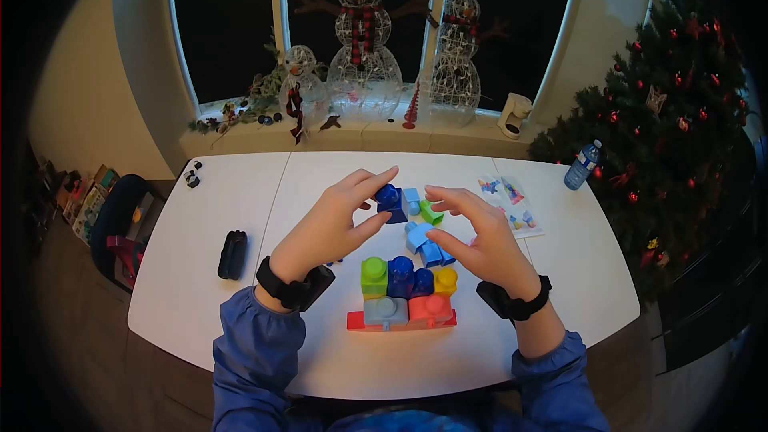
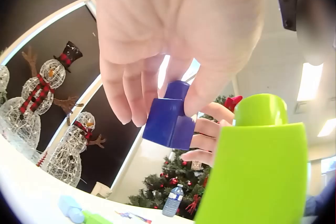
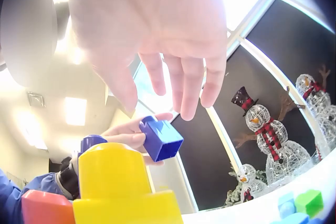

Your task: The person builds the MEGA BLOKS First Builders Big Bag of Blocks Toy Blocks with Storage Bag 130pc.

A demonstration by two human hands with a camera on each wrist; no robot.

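My left hand (image 1: 340,220) pinches a dark blue block (image 1: 392,203) by its knob, held in the air; the left wrist view shows the block (image 2: 170,121) between thumb and finger. Across from it my right hand (image 1: 488,244) is raised with relaxed fingers and holds nothing; in the right wrist view this hand (image 3: 152,50) is above the blue block (image 3: 161,139). Below the hands stands a build: a red base (image 1: 355,321), a grey block (image 1: 386,312) and a coral block (image 1: 430,311), then a green block (image 1: 374,276), two dark blue blocks (image 1: 400,277) and a yellow block (image 1: 446,280) on top.
Light blue blocks (image 1: 418,235) and a green block (image 1: 431,212) lie beyond the build. A printed sheet (image 1: 520,216) and a water bottle (image 1: 583,166) are at the right back. A black case (image 1: 233,255) is at left, small dark pieces (image 1: 193,178) at the far left corner.
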